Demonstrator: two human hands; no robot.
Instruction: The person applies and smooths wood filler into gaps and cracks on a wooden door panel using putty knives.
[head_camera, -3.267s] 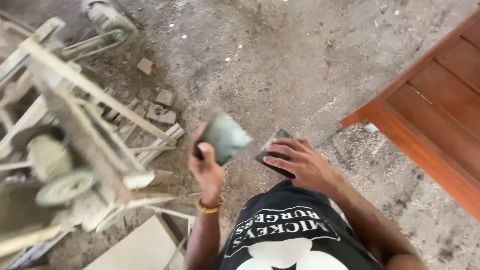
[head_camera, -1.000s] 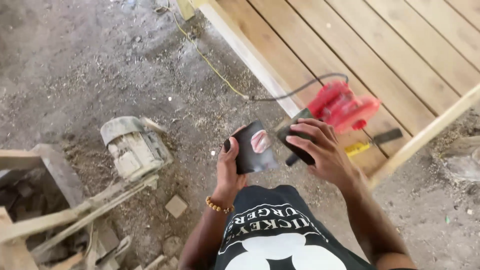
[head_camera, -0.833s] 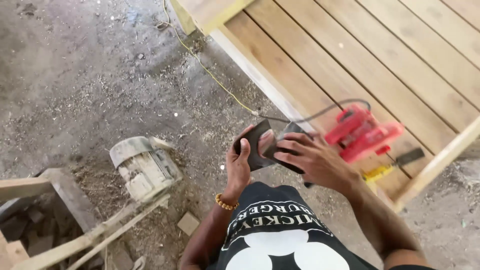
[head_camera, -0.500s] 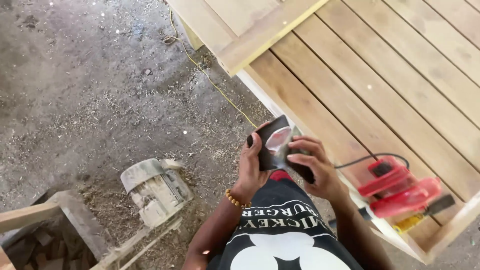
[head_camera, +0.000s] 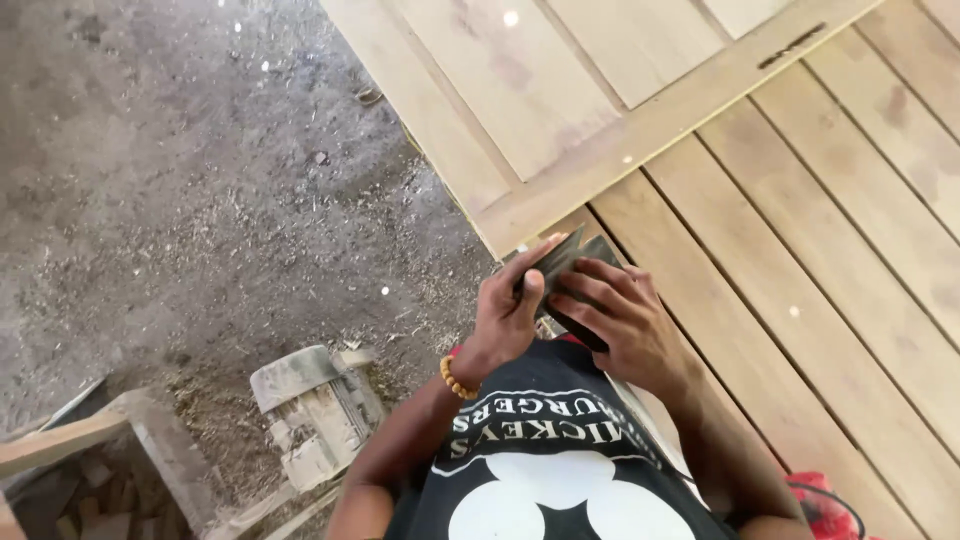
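Hands, two in number, are closed on one dark, flat folded sheet of sandpaper (head_camera: 563, 262) at centre: left hand (head_camera: 508, 318) and right hand (head_camera: 617, 318). One pale wooden slatted panel (head_camera: 800, 200) is seen at 2 o'clock, one grey dusty motor (head_camera: 315, 410) at 8 o'clock

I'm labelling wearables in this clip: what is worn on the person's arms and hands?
Both forearms are bare, with no sleeves showing and no gloves. The left hand has a bracelet of round amber-orange beads at the wrist. The right hand has no ring, watch or band that I can see. A black shirt with white print covers the chest.
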